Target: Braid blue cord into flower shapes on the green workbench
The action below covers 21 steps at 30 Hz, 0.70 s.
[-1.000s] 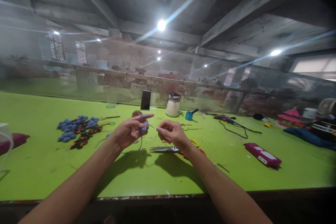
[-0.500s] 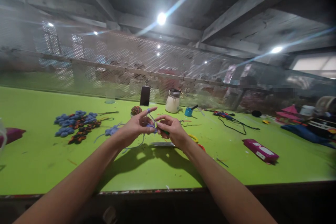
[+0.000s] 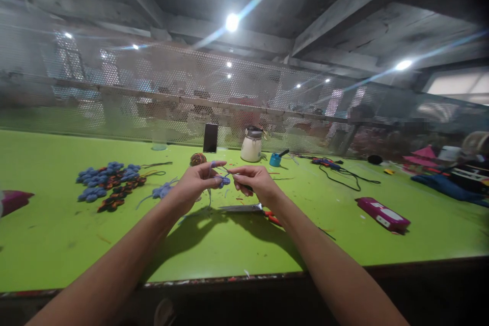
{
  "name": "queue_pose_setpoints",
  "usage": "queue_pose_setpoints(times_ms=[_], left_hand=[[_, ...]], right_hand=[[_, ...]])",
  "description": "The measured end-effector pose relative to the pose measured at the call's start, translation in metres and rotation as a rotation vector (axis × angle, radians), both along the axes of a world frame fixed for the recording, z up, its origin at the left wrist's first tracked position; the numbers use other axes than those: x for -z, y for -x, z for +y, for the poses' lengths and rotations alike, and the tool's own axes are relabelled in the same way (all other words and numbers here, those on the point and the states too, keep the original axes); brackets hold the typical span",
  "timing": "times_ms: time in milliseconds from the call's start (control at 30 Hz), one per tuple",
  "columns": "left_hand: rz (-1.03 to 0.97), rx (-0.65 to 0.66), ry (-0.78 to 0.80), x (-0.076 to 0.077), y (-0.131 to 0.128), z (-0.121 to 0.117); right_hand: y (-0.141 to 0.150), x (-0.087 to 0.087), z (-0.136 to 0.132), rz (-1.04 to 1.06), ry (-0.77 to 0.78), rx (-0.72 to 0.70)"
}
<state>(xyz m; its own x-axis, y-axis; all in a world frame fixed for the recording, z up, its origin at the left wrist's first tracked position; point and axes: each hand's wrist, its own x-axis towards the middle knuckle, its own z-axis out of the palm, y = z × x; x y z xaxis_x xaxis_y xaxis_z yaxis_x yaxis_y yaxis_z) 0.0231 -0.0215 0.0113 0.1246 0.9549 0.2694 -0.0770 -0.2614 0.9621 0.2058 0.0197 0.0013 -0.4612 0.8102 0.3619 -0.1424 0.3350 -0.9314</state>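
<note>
My left hand (image 3: 197,182) pinches a small blue-purple crochet piece (image 3: 224,181) between thumb and fingers, with yarn looped over its raised index finger. A loose yarn tail (image 3: 209,197) hangs below that hand. My right hand (image 3: 254,181) is closed around a crochet hook (image 3: 228,170), whose thin shaft points left towards the yarn; its dark grip is mostly hidden in the fingers. Both hands are above the green table. Scissors (image 3: 242,208) with red handles lie beneath my right hand and wrist. Left of my left hand rests another blue crochet piece (image 3: 162,191) with loose ends.
Blue crocheted flowers (image 3: 91,175) and dark orange-black ones (image 3: 110,202) lie at the left. Behind stand a yarn ball (image 3: 198,159), phone (image 3: 210,138), white jar (image 3: 251,145) and blue pot (image 3: 275,159). A magenta box (image 3: 383,215) sits right, before cords (image 3: 353,178).
My right hand has drawn slightly away to the right from my left hand, showing the hook's shaft. My left index finger has lowered. The view has shifted slightly.
</note>
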Motion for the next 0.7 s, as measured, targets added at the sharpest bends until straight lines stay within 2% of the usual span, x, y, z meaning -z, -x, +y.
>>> queue_pose_setpoints(times_ms=[200,467,700], left_hand=[[0.055,0.003,0.021,0.0064,0.0036,0.0067],[0.048,0.077,0.066,0.0029,0.0019,0.0052],[0.078,0.023,0.123,0.0004,-0.0026,-0.0006]], right_hand=[[-0.0021,-0.0026,0.0012,-0.068,-0.020,-0.023],[-0.0062,-0.0091,0.0002,-0.127,-0.039,-0.038],[-0.0049,-0.0053,0.0010,-0.130,-0.038,-0.056]])
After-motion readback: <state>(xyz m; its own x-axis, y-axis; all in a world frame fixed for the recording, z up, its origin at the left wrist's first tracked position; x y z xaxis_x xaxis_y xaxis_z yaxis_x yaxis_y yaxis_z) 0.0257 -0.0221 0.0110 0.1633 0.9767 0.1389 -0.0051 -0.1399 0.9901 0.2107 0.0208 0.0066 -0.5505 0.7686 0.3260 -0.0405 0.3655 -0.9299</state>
